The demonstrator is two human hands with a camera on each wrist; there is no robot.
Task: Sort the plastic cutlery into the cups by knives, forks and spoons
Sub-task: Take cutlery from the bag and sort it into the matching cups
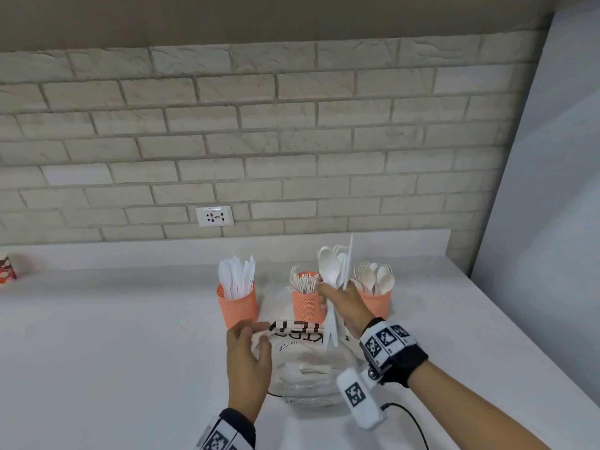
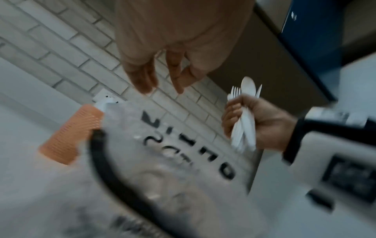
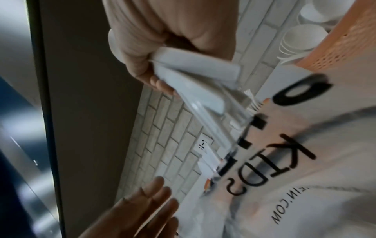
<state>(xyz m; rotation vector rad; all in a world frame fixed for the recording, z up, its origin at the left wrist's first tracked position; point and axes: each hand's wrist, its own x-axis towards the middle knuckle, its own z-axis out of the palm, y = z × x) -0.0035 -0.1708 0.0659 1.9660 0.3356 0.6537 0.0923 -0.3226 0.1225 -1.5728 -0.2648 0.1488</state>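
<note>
Three orange mesh cups stand in a row on the white counter: the knife cup [image 1: 238, 306] at left, the fork cup [image 1: 305, 306] in the middle, the spoon cup [image 1: 376, 303] [image 3: 335, 48] at right. My right hand [image 1: 337, 303] [image 2: 254, 122] [image 3: 162, 48] grips a mixed bundle of white cutlery [image 1: 334, 271] [image 2: 246, 125] [image 3: 193, 72], held upright in front of the fork and spoon cups. Below it lies a clear plastic bag [image 1: 308, 368] [image 3: 295, 177] with black lettering and more cutlery inside. My left hand [image 1: 250, 355] [image 2: 162, 64] [image 3: 142, 209] is at the bag's left rim with straight fingers, holding nothing.
A red patterned paper cup [image 1: 7, 271] stands at the far left of the counter. A wall socket [image 1: 214, 216] sits in the brick wall behind the cups. A black cable [image 1: 409, 414] trails by my right wrist. A pale panel [image 1: 552, 190] bounds the counter on the right.
</note>
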